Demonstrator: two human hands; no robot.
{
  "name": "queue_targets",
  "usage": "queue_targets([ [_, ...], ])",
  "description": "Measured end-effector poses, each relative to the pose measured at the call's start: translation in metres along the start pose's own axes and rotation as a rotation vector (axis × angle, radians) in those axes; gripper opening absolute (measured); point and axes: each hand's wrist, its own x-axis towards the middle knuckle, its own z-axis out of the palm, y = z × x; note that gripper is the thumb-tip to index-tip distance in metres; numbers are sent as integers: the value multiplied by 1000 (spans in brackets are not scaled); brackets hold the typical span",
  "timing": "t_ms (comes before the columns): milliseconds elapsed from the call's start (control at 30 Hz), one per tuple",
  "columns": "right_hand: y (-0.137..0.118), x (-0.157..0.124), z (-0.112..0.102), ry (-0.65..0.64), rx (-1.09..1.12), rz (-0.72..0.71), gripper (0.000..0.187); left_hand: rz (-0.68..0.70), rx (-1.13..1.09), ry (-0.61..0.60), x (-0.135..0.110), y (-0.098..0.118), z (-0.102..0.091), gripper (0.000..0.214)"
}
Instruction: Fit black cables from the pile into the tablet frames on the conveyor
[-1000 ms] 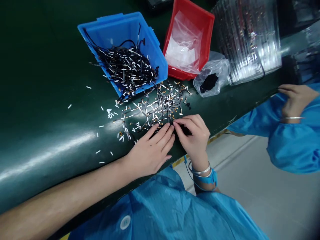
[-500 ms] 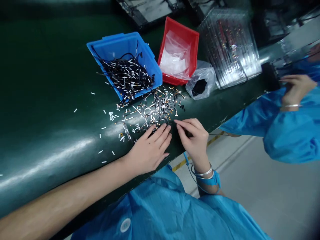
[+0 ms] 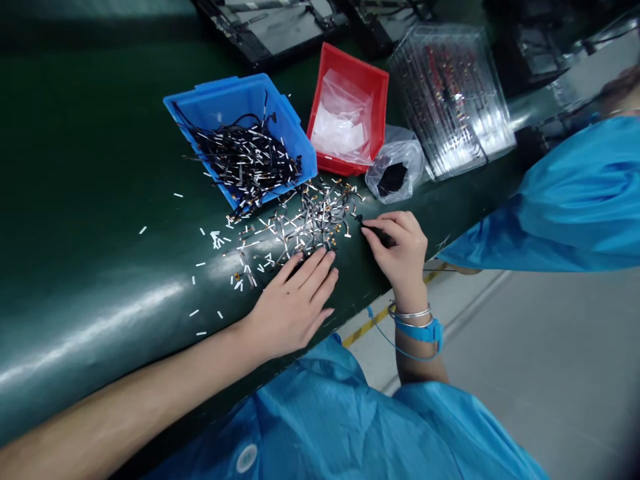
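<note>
– What kind of place is around you?
– Before me there is a long table (image 3: pixel 90 167) with a smooth, dark green top. Its near edge goes slantwise, up towards my right.
– And how is the light?
– It lies on the table as a long white reflection (image 3: pixel 100 329), at my left side. The far left part is quite dark.
– Do you see also the floor?
– Yes, at my right the floor (image 3: pixel 540 353) is grey, and a yellow and black stripe (image 3: pixel 367 327) runs along the table's edge.
</note>
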Motion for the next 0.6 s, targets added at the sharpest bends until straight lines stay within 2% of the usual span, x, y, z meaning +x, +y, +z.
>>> queue_targets([
  [133,-5,-2,2,32,-24,92,12,-7,-5,-13,0,0,-1,48],
  [333,-5,-3,2,94,35,455,10,0,-9,-13,1,0,-2,47],
  [400,-4,-4,-1,94,38,533,7,0,-11,-15,1,1,-1,46],
  [500,-1,-5,-5,101,107,545,5,2,-15,-11,1,1,-1,47],
  [600,3,-6,-6,120,174,450,6,4,-13,-6,1,0,0,47],
])
